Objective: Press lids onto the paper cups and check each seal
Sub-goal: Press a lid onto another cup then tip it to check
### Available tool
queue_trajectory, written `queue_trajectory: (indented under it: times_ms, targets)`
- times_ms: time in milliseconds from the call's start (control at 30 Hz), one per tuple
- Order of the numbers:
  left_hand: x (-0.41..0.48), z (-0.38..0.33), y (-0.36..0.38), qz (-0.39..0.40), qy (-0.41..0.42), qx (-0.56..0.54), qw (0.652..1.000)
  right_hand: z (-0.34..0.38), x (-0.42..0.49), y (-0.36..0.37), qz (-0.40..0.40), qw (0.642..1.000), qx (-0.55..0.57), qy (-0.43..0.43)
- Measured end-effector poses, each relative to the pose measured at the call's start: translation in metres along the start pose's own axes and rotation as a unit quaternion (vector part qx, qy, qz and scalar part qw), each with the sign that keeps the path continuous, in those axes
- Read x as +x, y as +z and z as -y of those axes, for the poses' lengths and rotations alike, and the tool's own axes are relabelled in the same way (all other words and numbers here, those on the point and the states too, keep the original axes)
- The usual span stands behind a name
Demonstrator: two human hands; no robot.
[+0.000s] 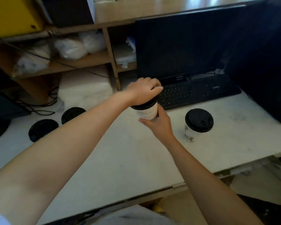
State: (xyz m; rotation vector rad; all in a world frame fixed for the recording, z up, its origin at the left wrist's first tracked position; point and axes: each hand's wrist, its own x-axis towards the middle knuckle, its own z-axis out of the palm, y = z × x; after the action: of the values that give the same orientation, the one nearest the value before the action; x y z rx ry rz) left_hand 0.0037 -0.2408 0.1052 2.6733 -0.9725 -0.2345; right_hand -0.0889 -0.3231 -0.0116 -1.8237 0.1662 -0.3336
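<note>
A white paper cup [147,112] stands on the white table [120,159] in front of the keyboard. A black lid [146,105] sits on its rim. My left hand [143,90] lies on top of this lid with the fingers curled over its far edge. My right hand [159,125] wraps around the cup's lower wall from the near right side. A second paper cup [190,133] with a black lid [199,120] on it stands alone to the right. Two loose black lids [42,129] [72,114] lie on the table at the left.
A black keyboard [198,93] and a dark monitor [182,46] stand behind the cups. A dark case [266,62] fills the right. Wooden shelves [81,60] with white bags and cables run along the back left. The table's front edge is close to my body.
</note>
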Motion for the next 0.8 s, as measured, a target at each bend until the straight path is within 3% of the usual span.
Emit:
queue_trajectory:
  times_ms: [200,300,400,500,633,700,800]
  targets:
    - [-0.02,-0.002,-0.074,-0.116,0.027,-0.139,0.983,0.066,0.024,-0.02,-0.064,0.988,-0.078,-0.119]
    - [-0.029,0.002,-0.093,-0.176,-0.024,-0.147,0.973,0.091,0.035,-0.03,-0.094,0.97,-0.148,-0.169]
    - [-0.04,0.01,-0.108,-0.092,-0.126,-0.285,0.946,0.113,0.043,-0.038,-0.132,0.942,-0.229,-0.209]
    - [-0.053,0.019,-0.113,-0.009,-0.131,-0.452,0.882,0.13,0.048,-0.043,-0.138,0.897,-0.329,-0.26]
    - [-0.059,0.034,-0.1,-0.04,-0.114,-0.544,0.83,0.144,0.048,-0.042,-0.126,0.868,-0.388,-0.282]
    - [-0.061,0.036,-0.094,-0.063,-0.105,-0.571,0.812,0.149,0.048,-0.044,-0.079,0.878,-0.381,-0.278]
    - [-0.065,0.038,-0.084,-0.102,-0.084,-0.586,0.799,0.159,0.052,-0.054,0.03,0.942,-0.283,-0.177]
